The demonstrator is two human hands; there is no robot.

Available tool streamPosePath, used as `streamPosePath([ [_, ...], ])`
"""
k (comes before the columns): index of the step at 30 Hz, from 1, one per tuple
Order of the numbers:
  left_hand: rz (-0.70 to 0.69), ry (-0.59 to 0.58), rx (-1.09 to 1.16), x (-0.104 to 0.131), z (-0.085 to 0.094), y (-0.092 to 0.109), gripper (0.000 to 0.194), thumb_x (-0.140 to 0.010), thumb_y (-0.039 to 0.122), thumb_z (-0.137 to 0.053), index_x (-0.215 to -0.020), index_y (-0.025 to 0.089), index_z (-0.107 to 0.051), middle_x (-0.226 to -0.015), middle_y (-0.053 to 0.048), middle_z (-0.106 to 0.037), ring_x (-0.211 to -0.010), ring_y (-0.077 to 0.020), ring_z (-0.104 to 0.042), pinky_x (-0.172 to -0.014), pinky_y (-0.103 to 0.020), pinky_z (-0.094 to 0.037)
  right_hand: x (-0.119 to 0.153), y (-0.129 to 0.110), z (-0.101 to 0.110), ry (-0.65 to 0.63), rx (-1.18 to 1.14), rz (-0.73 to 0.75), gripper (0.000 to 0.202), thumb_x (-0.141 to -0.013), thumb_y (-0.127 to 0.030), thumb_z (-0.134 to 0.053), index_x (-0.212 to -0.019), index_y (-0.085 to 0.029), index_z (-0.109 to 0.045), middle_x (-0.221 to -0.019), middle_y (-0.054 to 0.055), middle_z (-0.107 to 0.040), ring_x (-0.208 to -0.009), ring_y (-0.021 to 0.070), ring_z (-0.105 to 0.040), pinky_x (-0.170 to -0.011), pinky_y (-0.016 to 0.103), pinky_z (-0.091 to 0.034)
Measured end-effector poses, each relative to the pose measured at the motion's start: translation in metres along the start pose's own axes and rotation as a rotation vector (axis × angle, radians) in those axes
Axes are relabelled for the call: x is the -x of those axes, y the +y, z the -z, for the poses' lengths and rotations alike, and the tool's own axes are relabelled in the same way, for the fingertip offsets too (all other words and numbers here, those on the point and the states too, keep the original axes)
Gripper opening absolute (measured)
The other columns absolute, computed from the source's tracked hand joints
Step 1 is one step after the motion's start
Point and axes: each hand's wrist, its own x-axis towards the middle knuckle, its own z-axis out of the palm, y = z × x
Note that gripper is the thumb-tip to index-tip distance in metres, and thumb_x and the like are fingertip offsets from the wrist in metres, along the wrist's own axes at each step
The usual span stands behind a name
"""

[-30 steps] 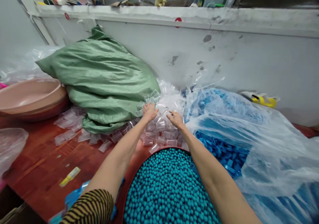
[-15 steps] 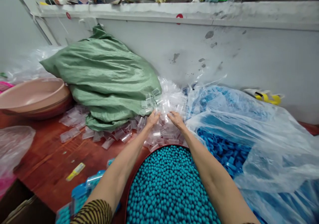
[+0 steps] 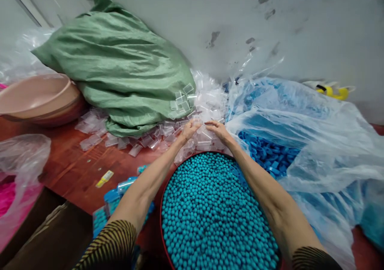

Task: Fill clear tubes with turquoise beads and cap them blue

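Note:
My left hand (image 3: 190, 130) and my right hand (image 3: 218, 131) face each other over a heap of clear plastic containers (image 3: 207, 141), a small gap between their fingertips. The fingers of both hands are stretched out and slightly curved. Against the clear pieces I cannot make out whether any touch my palms. Just in front of the heap, between my forearms, stands a round red-rimmed tub (image 3: 162, 206) full of small teal balls (image 3: 219, 214). Several filled containers with blue lids (image 3: 112, 200) lie beside my left forearm.
A big green sack (image 3: 129, 70) leans on the wall behind the heap. Blue plastic parts (image 3: 270, 152) show through a torn clear bag (image 3: 333, 142) on the right. Left are a pink basin (image 3: 33, 98), a cardboard box (image 3: 60, 230) and a yellow-labelled item (image 3: 105, 179) on the red floor.
My view has tilted down, so the ledge has left the top and more of the tub shows. Both hands stay over the clear heap, having drawn back slightly toward the tub.

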Motion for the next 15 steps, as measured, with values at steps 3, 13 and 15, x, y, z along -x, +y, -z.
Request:
streamPosePath([
  [3,-0.132,-0.027,-0.175,0.017,-0.001,0.005,0.021,-0.079,0.025,-0.060,-0.098,0.014,-0.063,-0.097,-0.003,-0.066,-0.099,-0.0191,-0.057,-0.093,-0.029,-0.042,0.026,-0.007,0.002,-0.003,0.029,0.123,0.034,-0.071,-0.038,-0.058,-0.099,-0.020,-0.069,-0.106,0.004,-0.069,-0.099,0.0211,-0.060,-0.091,0.037,-0.045],
  [13,-0.384,-0.164,-0.872,0.076,-0.007,0.014,0.043,-0.087,0.036,-0.050,-0.125,0.017,-0.052,-0.130,-0.014,-0.050,-0.125,-0.0295,-0.042,-0.107,-0.045,-0.032,0.078,-0.017,0.009,-0.051,0.335,0.348,0.035,-0.082,-0.045,-0.048,-0.094,-0.019,-0.068,-0.099,0.008,-0.067,-0.098,0.0233,-0.060,-0.094,0.041,-0.043],
  [15,-0.447,-0.186,-0.889,0.086,0.000,0.018,0.045,-0.087,0.035,-0.049,-0.129,0.017,-0.050,-0.136,-0.014,-0.046,-0.130,-0.0273,-0.038,-0.109,-0.043,-0.029,0.084,-0.015,0.010,-0.059,0.375,0.372,0.034,-0.083,-0.045,-0.048,-0.090,-0.019,-0.069,-0.102,0.009,-0.066,-0.101,0.0243,-0.059,-0.095,0.043,-0.042],
])
